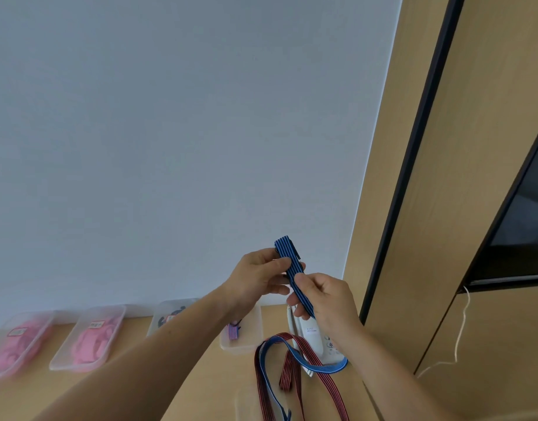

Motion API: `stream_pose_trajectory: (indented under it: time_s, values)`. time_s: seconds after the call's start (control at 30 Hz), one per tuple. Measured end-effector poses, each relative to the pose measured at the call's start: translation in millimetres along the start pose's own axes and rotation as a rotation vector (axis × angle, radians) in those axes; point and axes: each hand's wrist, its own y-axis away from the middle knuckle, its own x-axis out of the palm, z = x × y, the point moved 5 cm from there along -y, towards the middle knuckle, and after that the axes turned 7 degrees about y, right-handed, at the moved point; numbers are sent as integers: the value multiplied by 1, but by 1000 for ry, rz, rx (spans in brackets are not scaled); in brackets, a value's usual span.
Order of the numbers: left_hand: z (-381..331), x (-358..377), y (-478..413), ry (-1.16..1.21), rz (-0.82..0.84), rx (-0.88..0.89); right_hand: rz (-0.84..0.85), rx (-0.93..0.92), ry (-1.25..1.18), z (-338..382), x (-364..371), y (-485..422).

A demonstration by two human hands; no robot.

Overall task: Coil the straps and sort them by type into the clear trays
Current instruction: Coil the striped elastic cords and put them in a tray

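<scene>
Head view: the blue strap point(289, 264), folded into a flat bundle, stands tilted before the wall, raised above the desk point(207, 390). The left hand point(258, 276) pinches its upper half, thumb across the front. The right hand point(327, 300) grips the lower end with curled fingers. Below, loose lengths point(320, 367) of blue and red strap cross a remote point(317, 337). Trays point(249, 347) line the wall to the left, and a cabinet point(383, 208) stands close on the right.

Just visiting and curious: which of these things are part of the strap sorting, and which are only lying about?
Job: blue striped strap, held in left hand and right hand; loose straps on table; clear trays.
Lying about: white remote control; white cord; dark screen.
</scene>
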Motion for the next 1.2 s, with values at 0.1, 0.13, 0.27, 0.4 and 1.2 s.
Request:
stream_pose_trajectory:
  time_s: [0.1, 0.13, 0.27, 0.4, 1.2]
  values:
    - [0, -3, 0, -90, -43, 45, -30, 58, 44, -4, 0, -1]
    - [0, -4, 1, -131, -52, 65, -39, 79, 47, -5, 0, -1]
    - [-4, -5, 2, -385, -95, 180, -16, 160, -30, -6, 5, -1]
    - [-7, -11, 6, -718, -185, 361, 24, 196, -87, -1, 6, 0]
    - [4, -8, 7, 47, -81, -127, -101, 5, -99, 19, 9, -2]
